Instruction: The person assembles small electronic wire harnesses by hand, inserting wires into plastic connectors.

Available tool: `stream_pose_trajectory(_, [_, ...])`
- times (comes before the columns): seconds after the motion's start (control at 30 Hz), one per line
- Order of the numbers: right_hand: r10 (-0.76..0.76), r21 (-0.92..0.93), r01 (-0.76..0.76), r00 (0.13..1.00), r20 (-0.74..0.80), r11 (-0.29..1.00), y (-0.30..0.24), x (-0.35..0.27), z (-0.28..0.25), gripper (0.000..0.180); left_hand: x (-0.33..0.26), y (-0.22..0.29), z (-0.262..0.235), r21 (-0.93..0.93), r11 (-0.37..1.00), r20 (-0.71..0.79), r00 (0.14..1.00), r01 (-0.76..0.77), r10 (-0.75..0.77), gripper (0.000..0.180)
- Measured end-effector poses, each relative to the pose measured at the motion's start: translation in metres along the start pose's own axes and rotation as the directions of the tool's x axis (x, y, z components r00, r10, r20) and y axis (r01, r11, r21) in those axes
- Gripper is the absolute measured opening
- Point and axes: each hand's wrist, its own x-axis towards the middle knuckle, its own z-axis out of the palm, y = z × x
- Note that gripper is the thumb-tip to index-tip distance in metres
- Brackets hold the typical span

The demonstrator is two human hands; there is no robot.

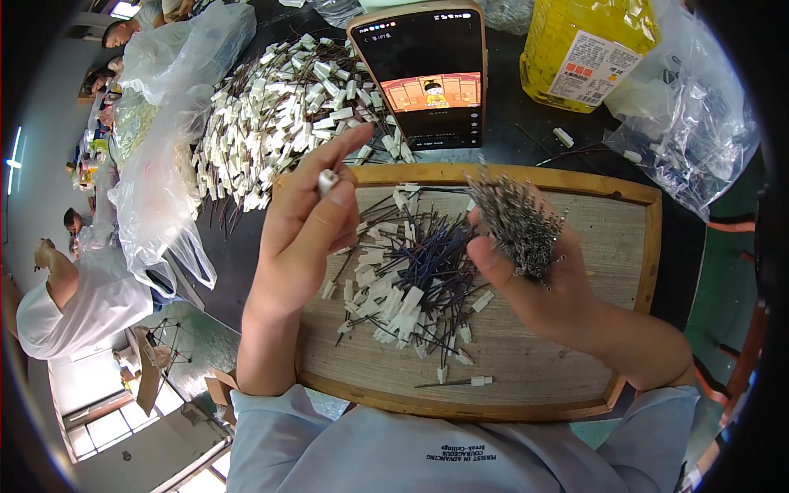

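Observation:
My left hand pinches a small white plastic connector between thumb and finger, its open end facing up. My right hand is closed round a thick bundle of wires with metal terminals; their silvery ends fan out above the thumb. The two hands are apart, both over a wood-framed tray. Between them on the tray lies a loose heap of white connectors with dark wires. One wired connector lies by itself near the tray's front edge.
Behind the tray a large pile of white connectors with wires covers the dark table. A phone stands propped up beside it. A yellow container and a clear plastic bag are at back right. Another bag hangs at left, near other people.

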Motion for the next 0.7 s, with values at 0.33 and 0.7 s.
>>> stream_pose_trajectory(0.33, [0.178, 0.046, -0.185, 0.975, 0.135, 0.982, -0.005, -0.007, -0.008, 0.015, -0.01, 0.0, 0.016, 0.365, 0.876, 0.338, 0.922, -0.315, 0.19, 0.053])
stream_pose_trajectory(0.7, [0.272, 0.015, -0.272, 0.962, -0.017, 0.962, -0.013, -0.005, -0.005, 0.006, -0.008, 0.001, 0.018, 0.543, 0.622, 0.432, 0.823, -0.564, 0.369, 0.066])
